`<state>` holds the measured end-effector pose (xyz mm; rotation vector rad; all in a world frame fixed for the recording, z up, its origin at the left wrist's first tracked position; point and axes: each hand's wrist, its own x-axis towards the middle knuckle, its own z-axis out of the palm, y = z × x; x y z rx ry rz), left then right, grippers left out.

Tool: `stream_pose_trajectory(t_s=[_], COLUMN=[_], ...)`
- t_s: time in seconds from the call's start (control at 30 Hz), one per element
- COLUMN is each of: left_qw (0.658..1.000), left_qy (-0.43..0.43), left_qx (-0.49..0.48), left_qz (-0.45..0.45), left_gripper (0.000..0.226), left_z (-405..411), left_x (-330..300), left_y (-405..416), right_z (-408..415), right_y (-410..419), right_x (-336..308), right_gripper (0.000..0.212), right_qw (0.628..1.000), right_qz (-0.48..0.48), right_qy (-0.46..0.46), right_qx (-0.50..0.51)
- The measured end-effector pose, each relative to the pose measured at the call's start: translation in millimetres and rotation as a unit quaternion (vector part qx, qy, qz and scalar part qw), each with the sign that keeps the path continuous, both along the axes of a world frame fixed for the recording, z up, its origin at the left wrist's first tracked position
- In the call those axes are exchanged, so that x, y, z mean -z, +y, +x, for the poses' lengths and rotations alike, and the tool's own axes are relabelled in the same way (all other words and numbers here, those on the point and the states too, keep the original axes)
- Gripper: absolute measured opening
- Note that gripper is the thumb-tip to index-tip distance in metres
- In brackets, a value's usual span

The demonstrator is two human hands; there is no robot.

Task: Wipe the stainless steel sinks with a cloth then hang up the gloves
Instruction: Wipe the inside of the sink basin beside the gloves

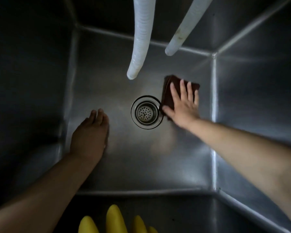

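I look straight down into a deep stainless steel sink [124, 165]. My right hand [183, 106] presses flat, fingers spread, on a folded dark brown cloth [168, 91] lying on the sink floor just right of the round drain strainer [145, 112]. My left hand [91, 133] rests with straight fingers on the sink floor, left of the drain, holding nothing. Yellow glove fingers [114, 221] poke into view at the bottom edge, near the sink's front wall.
Two white ribbed hoses [139, 39] [183, 29] hang down from above into the sink, their ends above the back part of the floor. Steel walls rise on all four sides. The left wall is in deep shadow.
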<state>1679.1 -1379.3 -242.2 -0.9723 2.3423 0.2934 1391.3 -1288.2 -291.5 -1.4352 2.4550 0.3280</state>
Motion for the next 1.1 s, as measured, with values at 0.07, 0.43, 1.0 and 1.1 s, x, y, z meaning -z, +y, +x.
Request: stream_pose_trajectory(t_s=[0.07, 0.43, 1.0, 1.1], left_qw=[1.0, 1.0, 1.0, 1.0], left_qy=[-0.003, -0.011, 0.007, 0.003], left_qx=[-0.004, -0.003, -0.012, -0.001], left_qz=[0.0, 0.003, 0.009, -0.006], left_gripper=[0.088, 0.089, 0.091, 0.094], left_z=[0, 0, 0, 1], left_x=[2, 4, 2, 6], left_y=[-1, -2, -1, 0], right_z=[-26, -24, -9, -55], right_y=[-36, -9, 36, -20], right_x=[0, -8, -10, -6], right_gripper=[0.084, 0.078, 0.084, 0.079], right_qw=[0.999, 0.999, 0.999, 1.0], right_qz=[-0.009, -0.008, 0.038, 0.01], right_qy=[-0.001, -0.01, -0.009, 0.015], right_qx=[0.032, 0.041, -0.026, 0.021])
